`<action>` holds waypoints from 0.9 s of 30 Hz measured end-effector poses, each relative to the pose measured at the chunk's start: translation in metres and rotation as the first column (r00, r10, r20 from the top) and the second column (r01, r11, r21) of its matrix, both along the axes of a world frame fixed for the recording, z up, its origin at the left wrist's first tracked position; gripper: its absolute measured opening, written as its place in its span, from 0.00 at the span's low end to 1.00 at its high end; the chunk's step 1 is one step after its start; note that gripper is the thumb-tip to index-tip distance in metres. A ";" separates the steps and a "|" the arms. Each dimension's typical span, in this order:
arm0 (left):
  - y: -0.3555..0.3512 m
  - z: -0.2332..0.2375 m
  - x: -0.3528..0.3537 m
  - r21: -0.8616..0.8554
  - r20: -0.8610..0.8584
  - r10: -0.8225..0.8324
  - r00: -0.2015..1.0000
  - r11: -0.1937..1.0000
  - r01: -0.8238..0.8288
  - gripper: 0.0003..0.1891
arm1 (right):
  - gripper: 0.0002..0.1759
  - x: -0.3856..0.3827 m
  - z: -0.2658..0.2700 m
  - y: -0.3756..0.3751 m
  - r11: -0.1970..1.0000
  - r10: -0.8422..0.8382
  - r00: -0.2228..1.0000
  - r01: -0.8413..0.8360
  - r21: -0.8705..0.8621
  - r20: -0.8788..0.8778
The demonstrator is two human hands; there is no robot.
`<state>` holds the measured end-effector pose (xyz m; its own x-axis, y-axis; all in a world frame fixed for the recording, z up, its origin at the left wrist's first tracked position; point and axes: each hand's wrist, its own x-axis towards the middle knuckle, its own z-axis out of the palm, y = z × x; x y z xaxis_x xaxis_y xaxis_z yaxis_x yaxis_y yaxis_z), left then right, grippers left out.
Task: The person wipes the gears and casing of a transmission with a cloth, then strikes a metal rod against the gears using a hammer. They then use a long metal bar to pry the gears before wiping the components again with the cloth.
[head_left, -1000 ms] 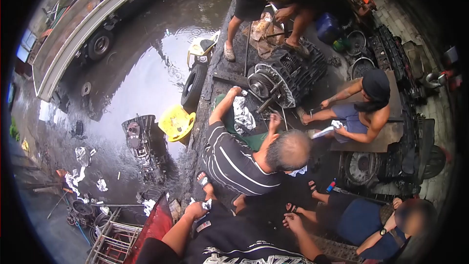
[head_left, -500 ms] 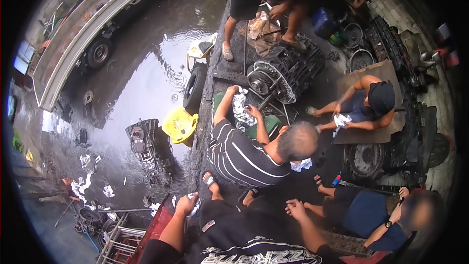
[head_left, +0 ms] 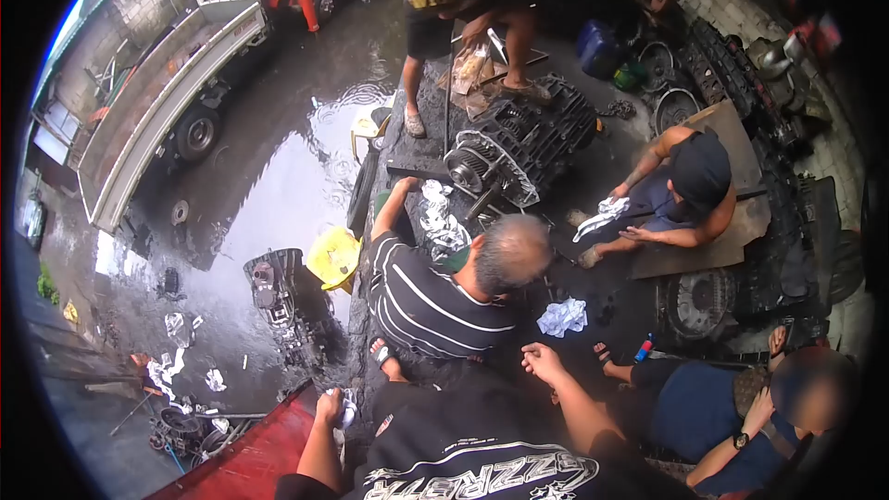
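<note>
Left hand (head_left: 329,407) gripping a crumpled white cloth (head_left: 348,408); right hand (head_left: 542,363) out in front.
The left fingers clamp on the cloth, held low at the person's left side; the right fingers bend loosely with nothing seen in them, and I cannot tell whether their tips meet. A striped-shirted co-worker (head_left: 435,301) no longer hides a rumpled pale-blue cloth (head_left: 562,318), which now shows whole on the dark floor (head_left: 602,301), within plain sight near the right hand. Counted: one cloth in the left hand, one pale-blue cloth, two dark metal gearboxes (head_left: 519,143), four co-workers and one yellow plastic chair (head_left: 333,257).
</note>
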<state>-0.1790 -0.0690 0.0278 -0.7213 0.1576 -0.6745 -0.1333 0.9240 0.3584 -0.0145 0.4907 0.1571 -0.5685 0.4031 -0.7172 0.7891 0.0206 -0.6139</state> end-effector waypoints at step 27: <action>0.194 0.193 0.108 0.069 -0.006 0.150 0.989 0.986 -0.149 0.11 | 0.08 0.157 -0.130 0.101 0.933 -0.283 0.959 0.278 -0.228 0.012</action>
<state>-0.0711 0.1254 0.2213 -0.7475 0.0928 -0.6578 -0.2638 0.8673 0.4221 0.1421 0.5916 0.0274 -0.4716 0.3775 -0.7969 0.7298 -0.3402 -0.5930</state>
